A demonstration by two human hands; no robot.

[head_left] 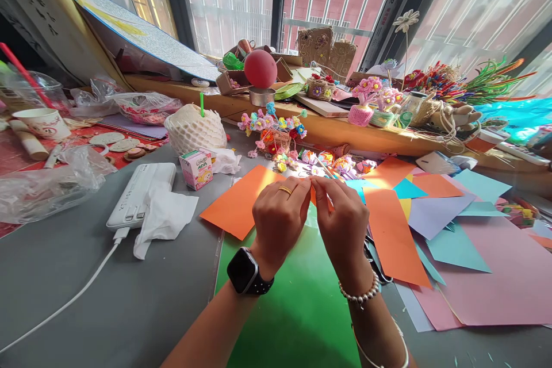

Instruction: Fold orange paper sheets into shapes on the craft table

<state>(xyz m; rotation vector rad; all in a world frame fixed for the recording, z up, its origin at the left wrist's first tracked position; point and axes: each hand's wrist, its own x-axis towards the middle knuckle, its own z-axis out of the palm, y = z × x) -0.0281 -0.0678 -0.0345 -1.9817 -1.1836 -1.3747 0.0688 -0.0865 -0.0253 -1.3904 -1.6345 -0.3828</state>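
My left hand and my right hand meet at their fingertips above a green mat. Both are closed in a pinch on a small piece of orange paper, mostly hidden by the fingers. A larger orange sheet lies flat to the left of my left hand. Beside my right wrist a dark-handled tool is partly covered by another orange sheet. Behind my hands lie several folded paper flowers, orange and purple.
Coloured paper sheets spread over the right side. At the left are a white power bank with a cable, a tissue, a small pink carton and a coconut with a straw. Craft flowers line the windowsill.
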